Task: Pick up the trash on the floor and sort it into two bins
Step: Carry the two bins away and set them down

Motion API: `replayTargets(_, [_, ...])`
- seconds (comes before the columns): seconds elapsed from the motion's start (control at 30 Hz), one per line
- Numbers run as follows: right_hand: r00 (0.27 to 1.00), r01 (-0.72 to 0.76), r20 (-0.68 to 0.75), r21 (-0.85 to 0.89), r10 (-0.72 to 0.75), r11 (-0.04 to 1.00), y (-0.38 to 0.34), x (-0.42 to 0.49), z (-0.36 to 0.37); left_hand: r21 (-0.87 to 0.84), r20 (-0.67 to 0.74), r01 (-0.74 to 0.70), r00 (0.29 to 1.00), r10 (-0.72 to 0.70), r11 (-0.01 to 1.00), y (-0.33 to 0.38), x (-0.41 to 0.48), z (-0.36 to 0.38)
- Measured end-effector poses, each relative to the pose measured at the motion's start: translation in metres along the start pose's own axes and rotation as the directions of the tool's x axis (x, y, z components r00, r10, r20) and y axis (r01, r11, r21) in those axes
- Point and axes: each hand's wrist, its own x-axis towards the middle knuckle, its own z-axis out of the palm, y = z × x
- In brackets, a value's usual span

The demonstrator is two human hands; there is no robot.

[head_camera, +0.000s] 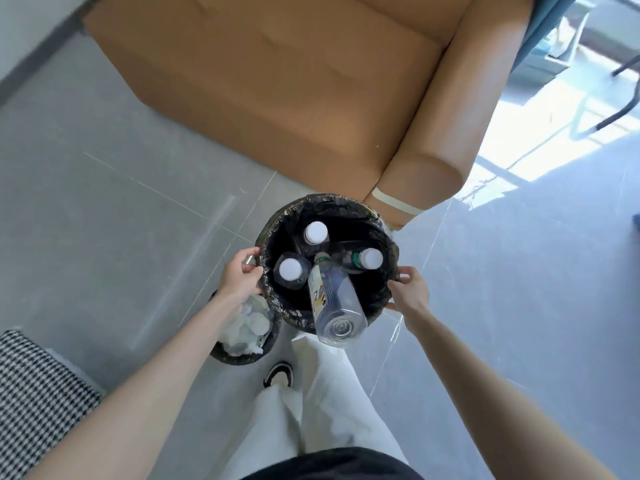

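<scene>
A round bin (346, 206) lined with a black bag is held up in front of me. My left hand (240, 275) grips its left rim and my right hand (408, 289) grips its right rim. Inside it stand several plastic bottles with white caps, and one large clear bottle (334, 299) lies tilted with its base over the near rim. Lower left, partly hidden by my left forearm, a second black-lined bin (239, 356) on the floor holds crumpled white paper (249, 327).
A tan leather sofa (294, 81) stands just beyond the bin, its armrest close to the bin's far right. A black-and-white houndstooth cushion (38, 393) sits at the lower left. The floor is grey tile; my white trousers and a shoe (278, 374) are below.
</scene>
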Motion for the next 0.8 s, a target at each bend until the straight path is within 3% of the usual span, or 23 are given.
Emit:
replayTargets(0.4, [0.981,0.107,-0.179,0.177,-0.075,0.978,0.049,-0.167,-0.125,0.014,0.289,-0.128,0.950,0.119,0.992,0.025,-0.148,0.002])
replayTargets(0.67, [0.953,0.098,-0.302,0.318,0.003,0.943,0.096,-0.198,-0.232,0.120,0.505,-0.195,0.856,0.110,0.973,0.056,-0.214,0.099])
replayTargets(0.8, [0.926,0.111,-0.375,0.385,0.046,0.916,0.120,-0.188,-0.305,0.156,0.580,-0.240,0.808,0.108,0.958,0.077,-0.238,0.183])
